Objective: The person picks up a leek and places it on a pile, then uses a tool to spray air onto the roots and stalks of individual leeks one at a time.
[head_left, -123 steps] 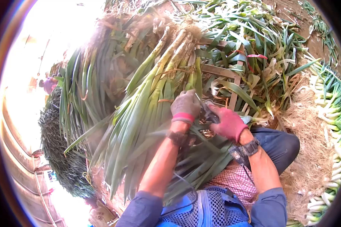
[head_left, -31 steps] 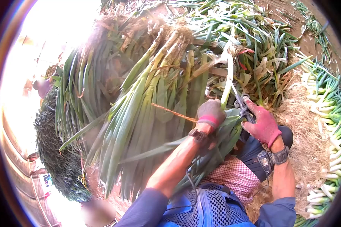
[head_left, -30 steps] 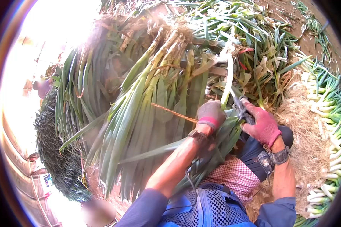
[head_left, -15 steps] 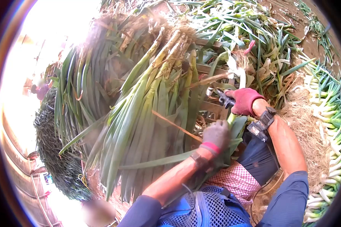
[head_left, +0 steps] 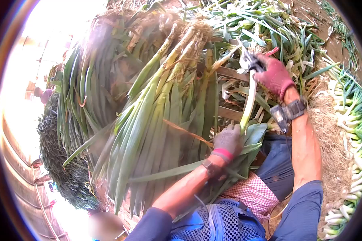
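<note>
My left hand (head_left: 228, 140), in a grey glove with a pink cuff, is closed around a leek (head_left: 250, 98) where its white stem meets the broad green leaves. The stem points up and slightly right. My right hand (head_left: 275, 76), in a red glove, is closed on a small black hand tool (head_left: 254, 64) whose kind I cannot make out. This tool is at the leek's root end, and the fingers partly hide it. Left of my hands lies a large pile of untrimmed leeks (head_left: 149, 112), with roots at the top and leaves hanging down.
Leaf scraps (head_left: 269, 26) are heaped at the top. Trimmed leeks (head_left: 360, 168) line the right side beside a mat of cut roots (head_left: 330, 136). Wooden slats (head_left: 231, 73) show beneath the scraps. A dark green bundle (head_left: 62, 160) stands at far left, near a blurred person (head_left: 105, 225).
My right hand has moved up the stem with the black tool to the root end, leaving the white stem bare to view. My left hand keeps its hold on the leek.
</note>
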The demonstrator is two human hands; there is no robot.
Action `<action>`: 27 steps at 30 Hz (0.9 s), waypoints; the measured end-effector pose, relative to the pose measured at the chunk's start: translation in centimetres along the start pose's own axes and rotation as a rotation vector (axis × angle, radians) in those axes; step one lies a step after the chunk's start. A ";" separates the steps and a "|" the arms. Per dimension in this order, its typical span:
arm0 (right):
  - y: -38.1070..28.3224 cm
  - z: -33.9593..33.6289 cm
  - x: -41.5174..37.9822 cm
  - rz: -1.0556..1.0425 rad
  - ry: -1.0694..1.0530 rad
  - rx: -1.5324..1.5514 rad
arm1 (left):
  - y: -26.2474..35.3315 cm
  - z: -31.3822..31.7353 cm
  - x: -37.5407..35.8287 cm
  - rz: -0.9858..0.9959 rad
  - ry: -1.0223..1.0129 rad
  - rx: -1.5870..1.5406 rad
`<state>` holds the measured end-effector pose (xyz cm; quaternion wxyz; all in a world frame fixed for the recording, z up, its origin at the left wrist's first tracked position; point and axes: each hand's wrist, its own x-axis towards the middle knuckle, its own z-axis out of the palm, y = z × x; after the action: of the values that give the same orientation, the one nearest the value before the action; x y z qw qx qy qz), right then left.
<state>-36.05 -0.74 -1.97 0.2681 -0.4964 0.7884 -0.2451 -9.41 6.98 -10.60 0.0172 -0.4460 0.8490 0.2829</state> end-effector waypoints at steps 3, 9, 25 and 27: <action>1.8 -0.8 3.6 0.014 0.102 -0.133 | 0.1 -0.1 -0.3 -0.029 -0.016 -0.044; 2.2 -12.7 5.6 0.101 0.341 0.080 | -0.8 1.5 -0.8 -0.013 -0.030 -0.158; -3.4 10.2 -8.1 0.015 -0.300 0.093 | -6.5 -6.8 8.5 -0.277 0.255 0.058; -4.1 10.5 -7.4 -0.030 -0.293 0.091 | -6.7 -6.7 9.3 -0.246 0.249 0.073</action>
<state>-23.74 3.15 -5.71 0.3988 -0.5257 0.7216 -0.2096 -8.36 -6.22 -10.71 -0.0373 -0.5773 0.7932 0.1900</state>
